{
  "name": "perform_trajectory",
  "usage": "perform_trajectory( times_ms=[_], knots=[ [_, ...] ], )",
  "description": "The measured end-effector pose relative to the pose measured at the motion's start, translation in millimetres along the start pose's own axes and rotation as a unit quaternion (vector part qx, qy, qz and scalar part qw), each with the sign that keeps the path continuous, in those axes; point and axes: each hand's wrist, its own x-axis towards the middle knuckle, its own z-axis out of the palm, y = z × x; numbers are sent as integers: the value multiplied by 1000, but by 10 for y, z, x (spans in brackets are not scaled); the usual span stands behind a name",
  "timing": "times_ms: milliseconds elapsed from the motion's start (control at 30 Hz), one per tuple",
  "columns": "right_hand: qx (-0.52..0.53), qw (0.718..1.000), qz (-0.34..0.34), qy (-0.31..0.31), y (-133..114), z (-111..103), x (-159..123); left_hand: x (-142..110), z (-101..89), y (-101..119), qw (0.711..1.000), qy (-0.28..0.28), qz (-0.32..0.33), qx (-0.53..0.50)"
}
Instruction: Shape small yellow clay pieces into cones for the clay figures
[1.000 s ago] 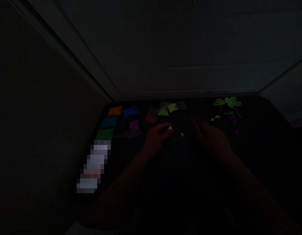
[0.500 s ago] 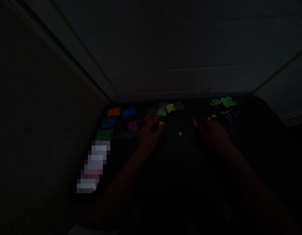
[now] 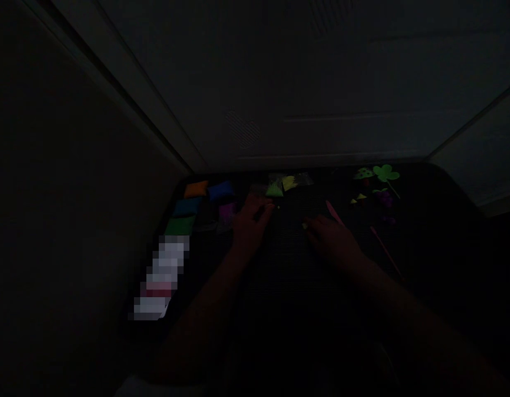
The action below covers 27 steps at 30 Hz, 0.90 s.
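Note:
The view is very dark. My left hand (image 3: 249, 223) rests on the black table by the clay packets, thumb and fingers closed around what looks like a bit of yellow clay, mostly hidden now. A tiny yellow crumb (image 3: 278, 207) lies just beyond its fingertips. My right hand (image 3: 331, 238) is closed at the fingertips on a small piece of yellow clay (image 3: 305, 226) at the table's middle. Beside that hand lies a pink plastic modelling knife (image 3: 334, 212), partly covered by it. A thin pink stick (image 3: 386, 253) lies right of my right forearm.
Packets of orange (image 3: 196, 189), blue (image 3: 221, 191), green (image 3: 179, 225) and purple clay (image 3: 227, 212) lie at left, with light green (image 3: 274, 186) and yellow (image 3: 289, 183) ones behind. A blurred white object (image 3: 167, 270) is near left. Clay mushrooms (image 3: 364, 174), grapes (image 3: 384, 198) and a green flower-shaped piece (image 3: 386, 173) sit far right.
My right hand has moved left and nearer, from beside the pink knife to the small yellow piece. The knife and pink stick now show more. My left hand stays nearly in place.

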Motion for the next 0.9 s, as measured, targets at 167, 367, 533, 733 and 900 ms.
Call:
perform_trajectory(
  times_ms=[167, 367, 533, 733, 900],
  knots=[
    [12, 1000, -1, 2, 25, -6, 19, -6, 24, -48, 998, -42, 29, 30],
    [64, 997, -12, 27, 33, -4, 26, -21, 44, -73, 989, -108, 57, 89],
    [131, 989, -24, 60, -5, -6, -1, -34, 47, -85, 977, -156, 76, 121],
    [206, 973, -44, 99, -34, 7, -65, -44, 41, -91, 973, -176, 73, 132],
    [242, 962, -53, 113, -22, 17, -75, -36, 52, -113, 974, -178, 68, 124]
  ],
)
